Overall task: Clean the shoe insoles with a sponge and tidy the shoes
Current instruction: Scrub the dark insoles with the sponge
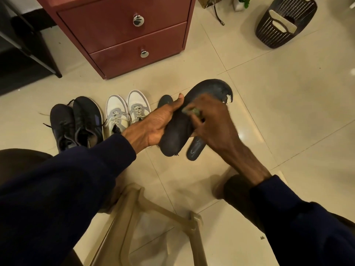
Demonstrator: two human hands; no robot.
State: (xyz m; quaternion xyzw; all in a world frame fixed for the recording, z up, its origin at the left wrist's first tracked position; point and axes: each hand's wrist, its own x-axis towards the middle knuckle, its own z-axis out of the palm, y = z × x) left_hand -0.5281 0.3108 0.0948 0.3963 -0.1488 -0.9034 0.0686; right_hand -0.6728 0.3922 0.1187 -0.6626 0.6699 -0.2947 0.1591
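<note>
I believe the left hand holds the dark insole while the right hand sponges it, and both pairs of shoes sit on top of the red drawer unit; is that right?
Not quite: the head view shows the black pair and the white pair on the floor in front of the red drawer unit; the rest stands.
</note>
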